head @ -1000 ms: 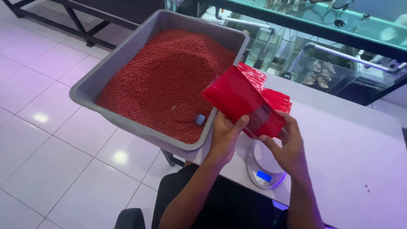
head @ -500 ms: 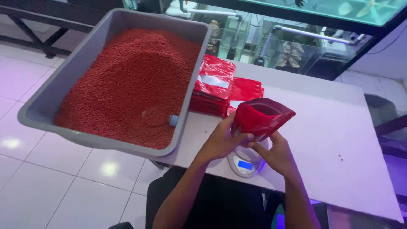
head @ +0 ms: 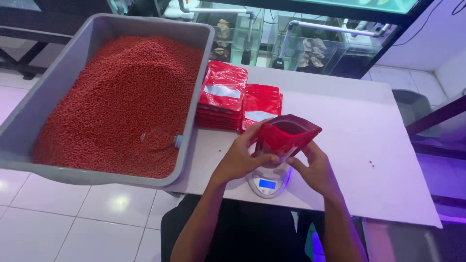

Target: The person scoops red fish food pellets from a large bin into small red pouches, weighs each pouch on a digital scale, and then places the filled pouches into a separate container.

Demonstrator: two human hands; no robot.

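Observation:
Both of my hands hold an open red pouch (head: 287,136) upright over a small round scale (head: 268,183) with a lit blue display. My left hand (head: 241,157) grips the pouch's left side, and my right hand (head: 314,167) steadies its lower right side. The pouch's mouth gapes open with red pellets inside. A grey tub (head: 198,92) heaped with red pellets (head: 121,102) stands to the left, with a small scoop (head: 160,138) half buried in them.
Two stacks of flat red pouches (head: 238,99) lie on the white table (head: 369,126) behind the scale. A few stray pellets (head: 371,164) dot the table at right. Glass tanks stand beyond the table's far edge. White tiled floor lies at left.
The pouch has come away from the tub's edge and now stands upright over the scale. The view has swung right, and the pouch stacks are in sight.

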